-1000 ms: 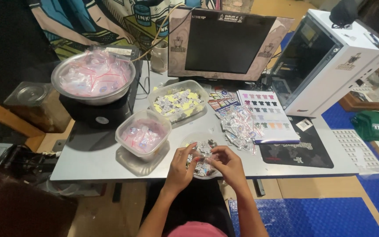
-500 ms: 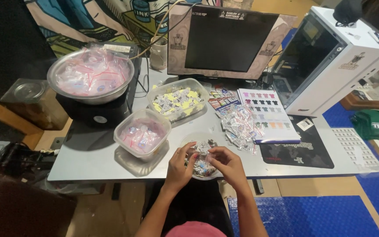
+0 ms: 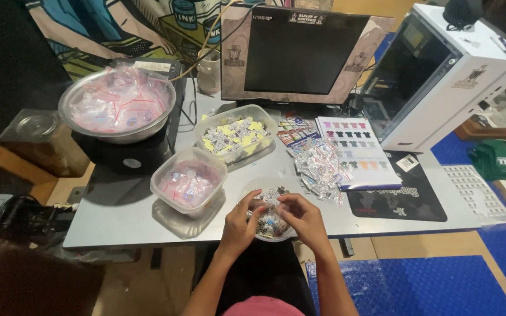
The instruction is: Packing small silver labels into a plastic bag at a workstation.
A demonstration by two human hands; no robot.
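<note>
We see both hands meeting over a round clear bowl of small dark and silvery pieces that sits at the near edge of the grey table. The left hand has its fingers curled in over the bowl's left side, and the right hand curls in from the right, fingertips almost touching those of the left. Something small seems pinched between them above the bowl, but we cannot tell exactly what it is or how firmly either hand closes on it. Just left of the bowl stands a square clear tub holding small pink-tinted bags, and behind that a second clear tub filled with yellow and white printed slips. Farther back on the left, a metal bowl heaped with clear bags edged in red rests on a black scale. To the right of the hands lies a loose pile of small clear packets, touching a white colour chart printed with shirt shapes. A dark mat lies beside the chart, a dark monitor stands at the back, and a white computer case sits at the far right.
</note>
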